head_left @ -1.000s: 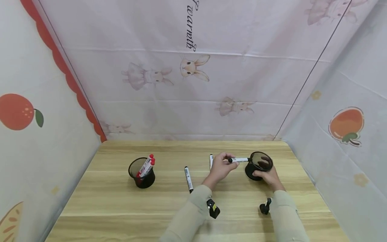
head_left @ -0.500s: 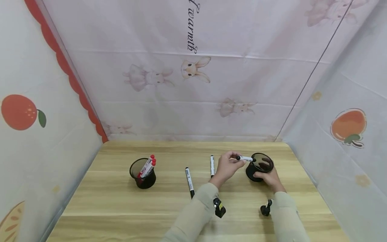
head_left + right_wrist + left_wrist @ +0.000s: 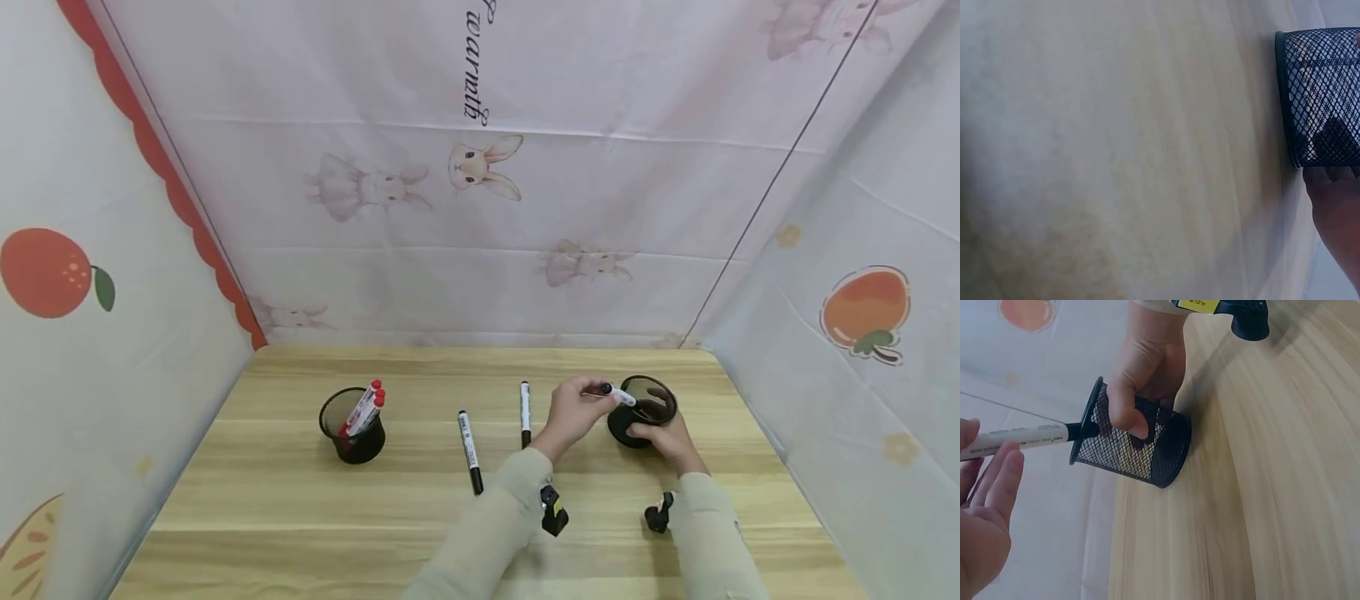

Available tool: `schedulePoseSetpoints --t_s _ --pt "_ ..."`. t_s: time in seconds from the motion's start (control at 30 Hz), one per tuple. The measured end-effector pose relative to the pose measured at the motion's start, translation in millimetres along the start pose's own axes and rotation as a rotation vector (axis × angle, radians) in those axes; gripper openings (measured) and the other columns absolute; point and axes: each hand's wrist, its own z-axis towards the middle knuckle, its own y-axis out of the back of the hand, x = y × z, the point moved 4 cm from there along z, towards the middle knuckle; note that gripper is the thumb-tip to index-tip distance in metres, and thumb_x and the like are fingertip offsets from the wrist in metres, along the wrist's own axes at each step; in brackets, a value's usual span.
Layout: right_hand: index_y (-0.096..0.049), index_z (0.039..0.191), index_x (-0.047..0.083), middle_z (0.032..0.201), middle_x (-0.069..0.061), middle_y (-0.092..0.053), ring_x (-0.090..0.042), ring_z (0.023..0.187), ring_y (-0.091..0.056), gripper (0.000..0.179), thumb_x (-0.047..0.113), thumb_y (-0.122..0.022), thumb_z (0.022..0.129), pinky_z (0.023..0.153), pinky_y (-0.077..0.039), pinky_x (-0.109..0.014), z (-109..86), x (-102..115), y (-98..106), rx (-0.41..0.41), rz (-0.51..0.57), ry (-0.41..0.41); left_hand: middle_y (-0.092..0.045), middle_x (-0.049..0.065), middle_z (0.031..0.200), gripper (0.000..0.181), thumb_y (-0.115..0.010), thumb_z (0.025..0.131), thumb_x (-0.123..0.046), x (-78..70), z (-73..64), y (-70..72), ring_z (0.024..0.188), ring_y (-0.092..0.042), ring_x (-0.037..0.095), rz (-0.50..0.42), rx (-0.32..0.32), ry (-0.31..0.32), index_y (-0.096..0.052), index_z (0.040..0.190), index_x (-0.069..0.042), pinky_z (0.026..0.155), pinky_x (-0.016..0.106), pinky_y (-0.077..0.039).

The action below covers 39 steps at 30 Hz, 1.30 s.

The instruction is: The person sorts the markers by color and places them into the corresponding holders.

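Observation:
My left hand (image 3: pixel 573 414) pinches a white whiteboard marker (image 3: pixel 622 395) with black ends. In the head view the marker slants down to the right, its lower end inside the rim of a black mesh pen cup (image 3: pixel 628 427). The left wrist view shows the marker (image 3: pixel 1025 436) with its black tip at the cup's (image 3: pixel 1124 453) mouth. My right hand (image 3: pixel 671 439) grips the cup from the right, thumb on the near side. In the right wrist view, fingers of the right hand (image 3: pixel 1340 206) show beside the mesh cup (image 3: pixel 1322 81).
Two more black-ended whiteboard markers lie on the wooden table (image 3: pixel 262 517): one marker (image 3: pixel 470 452) left of my left forearm, another marker (image 3: pixel 525 412) farther back. A second mesh cup (image 3: pixel 362 446) at the left holds several red-capped markers (image 3: pixel 367 410). Printed cloth walls (image 3: pixel 480 292) enclose the table.
My left hand has moved right toward the cup. The marker has gone from nearly level to tilted, its lower end now inside the rim. My right hand keeps its grip on the cup.

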Motion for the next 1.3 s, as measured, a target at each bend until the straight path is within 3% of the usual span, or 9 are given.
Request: schedulePoseSetpoints --t_s 0.3,0.47,0.57,0.9,1.1,1.3 --pt "-0.028 0.137 -0.003 0.127 -0.031 -0.046 -0.034 0.113 -0.046 0.083 -0.006 -0.076 0.068 0.08 -0.039 -0.012 1.5 2 -2 -0.002 0.006 -0.013 -0.063 -0.01 0.073 0.015 -0.079 0.075 -0.012 0.9 6.1 -6.1 0.068 -0.061 0.005 0.018 -0.093 0.011 -0.067 0.081 -0.018 0.058 0.023 -0.051" --pt "-0.03 0.135 -0.004 0.125 -0.031 -0.047 -0.016 0.101 -0.053 0.082 -0.007 -0.075 0.067 0.08 -0.04 -0.013 -0.1 0 -5 -0.009 0.01 -0.011 -0.063 -0.011 0.072 0.013 -0.079 0.075 -0.013 10.8 5.1 -10.8 0.066 -0.06 0.004 0.051 -0.104 0.034 -0.069 0.083 -0.017 0.058 0.021 -0.05" --pt "-0.029 0.136 -0.003 0.126 -0.03 -0.046 -0.013 0.099 -0.053 0.083 -0.007 -0.075 0.068 0.079 -0.041 -0.014 -0.4 1 -5 -0.008 0.02 -0.019 -0.063 -0.011 0.073 0.012 -0.078 0.076 -0.014 13.3 4.0 -12.4 0.067 -0.06 0.003 0.056 -0.102 0.022 -0.071 0.085 -0.016 0.059 0.021 -0.05" --pt "-0.028 0.138 -0.003 0.127 -0.031 -0.045 -0.017 0.103 -0.051 0.085 -0.007 -0.076 0.068 0.081 -0.04 -0.013 2.1 1 -6 -0.007 0.051 -0.013 -0.065 -0.012 0.076 0.023 -0.077 0.077 -0.016 20.0 3.4 -14.7 0.071 -0.06 0.002 0.071 -0.1 0.026 -0.072 0.099 -0.009 0.061 0.021 -0.05" --pt "-0.028 0.137 -0.004 0.125 -0.03 -0.048 -0.025 0.106 -0.05 0.086 -0.004 -0.077 0.067 0.081 -0.04 -0.014 3.8 1 -3 -0.011 -0.003 -0.016 -0.066 -0.011 0.077 0.021 -0.076 0.078 -0.012 19.0 3.0 -14.6 0.072 -0.061 0.003 0.063 -0.084 0.027 -0.072 0.098 -0.017 0.061 0.022 -0.051" --pt "-0.028 0.136 -0.004 0.125 -0.032 -0.046 -0.028 0.106 -0.05 0.084 -0.006 -0.076 0.067 0.079 -0.041 -0.014 3.4 1 -1 -0.009 0.027 -0.028 -0.064 -0.014 0.073 0.019 -0.077 0.078 -0.013 21.7 3.2 -13.7 0.07 -0.06 0.002 0.09 -0.067 0.035 -0.072 0.095 -0.018 0.061 0.022 -0.05"
